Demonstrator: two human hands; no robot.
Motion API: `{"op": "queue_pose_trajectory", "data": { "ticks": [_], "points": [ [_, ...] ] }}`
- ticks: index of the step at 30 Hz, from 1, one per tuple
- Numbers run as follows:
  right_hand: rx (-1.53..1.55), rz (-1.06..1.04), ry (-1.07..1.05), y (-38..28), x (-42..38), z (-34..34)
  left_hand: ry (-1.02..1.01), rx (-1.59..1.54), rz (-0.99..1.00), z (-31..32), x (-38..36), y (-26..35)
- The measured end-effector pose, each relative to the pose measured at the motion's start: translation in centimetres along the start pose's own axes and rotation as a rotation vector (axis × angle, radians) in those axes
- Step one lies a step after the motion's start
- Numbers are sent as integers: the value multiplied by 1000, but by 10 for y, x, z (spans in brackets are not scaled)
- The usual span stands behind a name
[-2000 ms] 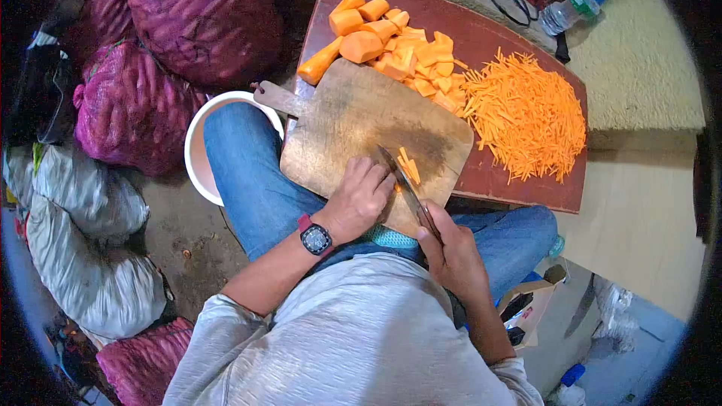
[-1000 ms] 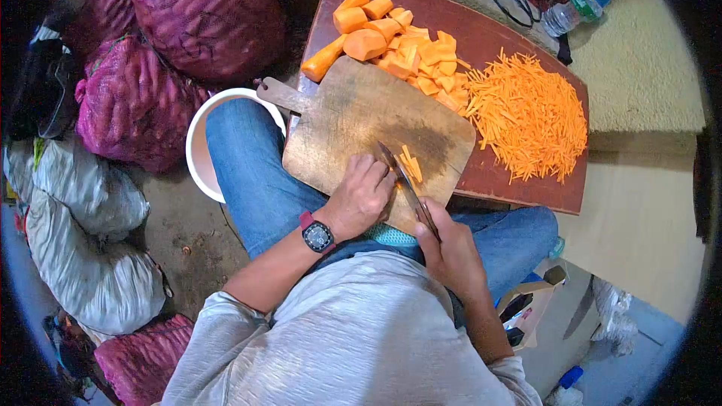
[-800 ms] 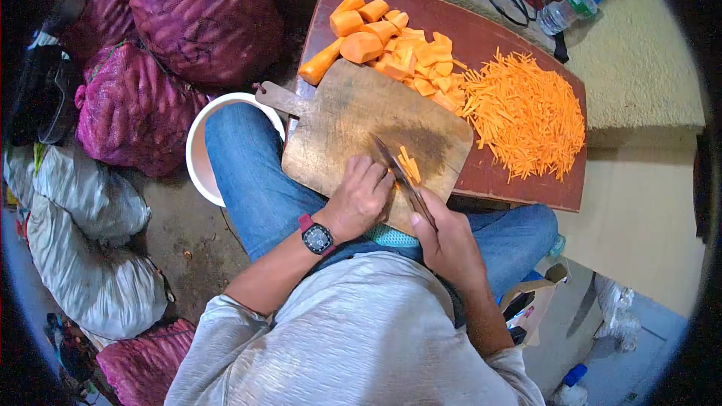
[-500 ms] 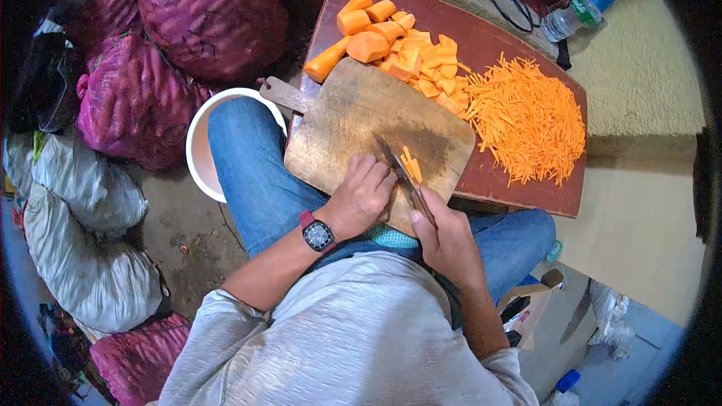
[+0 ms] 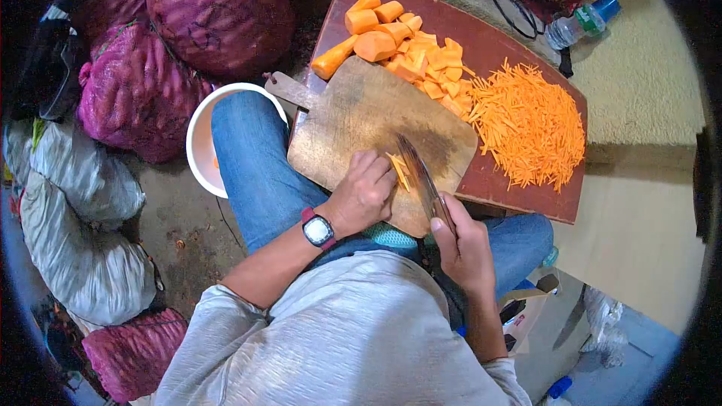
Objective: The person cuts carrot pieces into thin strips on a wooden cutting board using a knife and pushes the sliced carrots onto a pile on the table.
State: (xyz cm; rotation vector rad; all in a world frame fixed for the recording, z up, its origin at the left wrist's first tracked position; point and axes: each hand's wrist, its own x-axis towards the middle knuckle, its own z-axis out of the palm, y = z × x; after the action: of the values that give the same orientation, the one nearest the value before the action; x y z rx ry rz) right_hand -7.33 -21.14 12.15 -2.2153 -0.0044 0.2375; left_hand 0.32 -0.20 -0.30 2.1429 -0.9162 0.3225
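A knife (image 5: 421, 180) is gripped by its handle in my right hand (image 5: 465, 244), its blade lying over the wooden cutting board (image 5: 350, 116). My left hand (image 5: 366, 194) rests on the board's near part with its fingers curled and closed; whatever they press on is hidden beneath them. Between those fingertips and the blade lie a few thin carrot strips (image 5: 399, 172). Beyond the board are cut carrot chunks (image 5: 374, 45) and carrot slices (image 5: 429, 60). A heap of shredded carrot (image 5: 530, 128) sits to the right.
The board overlaps a dark red tabletop (image 5: 481, 26) and my lap. A white bucket (image 5: 197, 143) stands beside my left knee. Purple mesh sacks (image 5: 218, 15) and white sacks (image 5: 83, 248) line the left side. A plastic bottle (image 5: 579, 24) lies at the upper right.
The knife and my right hand have shifted right, away from my left hand. The carrot strips, earlier on the blade's right, now lie on its left. My left hand stays nearly in place.
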Motion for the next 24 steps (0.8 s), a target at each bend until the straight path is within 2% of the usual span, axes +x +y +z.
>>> {"op": "queue_pose_trajectory", "data": {
  "ticks": [2, 6, 9, 11, 12, 15, 18, 24],
  "points": [
    [0, 145, -73, -4, -8, -5, 25, -18, -20, 1, 2, 0],
    [8, 133, -90, 5, -26, 3, 58, -53, -22, -4, 4, 0],
    [9, 112, -67, 10, -33, 9, 163, -126, -75, -6, 5, -3],
    [-4, 215, -158, 11, -30, 8, 264, -114, -107, -11, 9, -5],
    [-4, 216, -148, 12, -27, 5, 250, -112, -146, -11, 8, -7],
    [-27, 174, -156, 21, -11, -8, 199, -65, -157, -11, 9, -7],
    [3, -84, -74, 41, 7, -24, 150, -26, -153, -10, 9, -7],
    [-57, -23, -41, 49, 30, -47, 128, 25, -138, -9, 10, -7]
  ]
}}
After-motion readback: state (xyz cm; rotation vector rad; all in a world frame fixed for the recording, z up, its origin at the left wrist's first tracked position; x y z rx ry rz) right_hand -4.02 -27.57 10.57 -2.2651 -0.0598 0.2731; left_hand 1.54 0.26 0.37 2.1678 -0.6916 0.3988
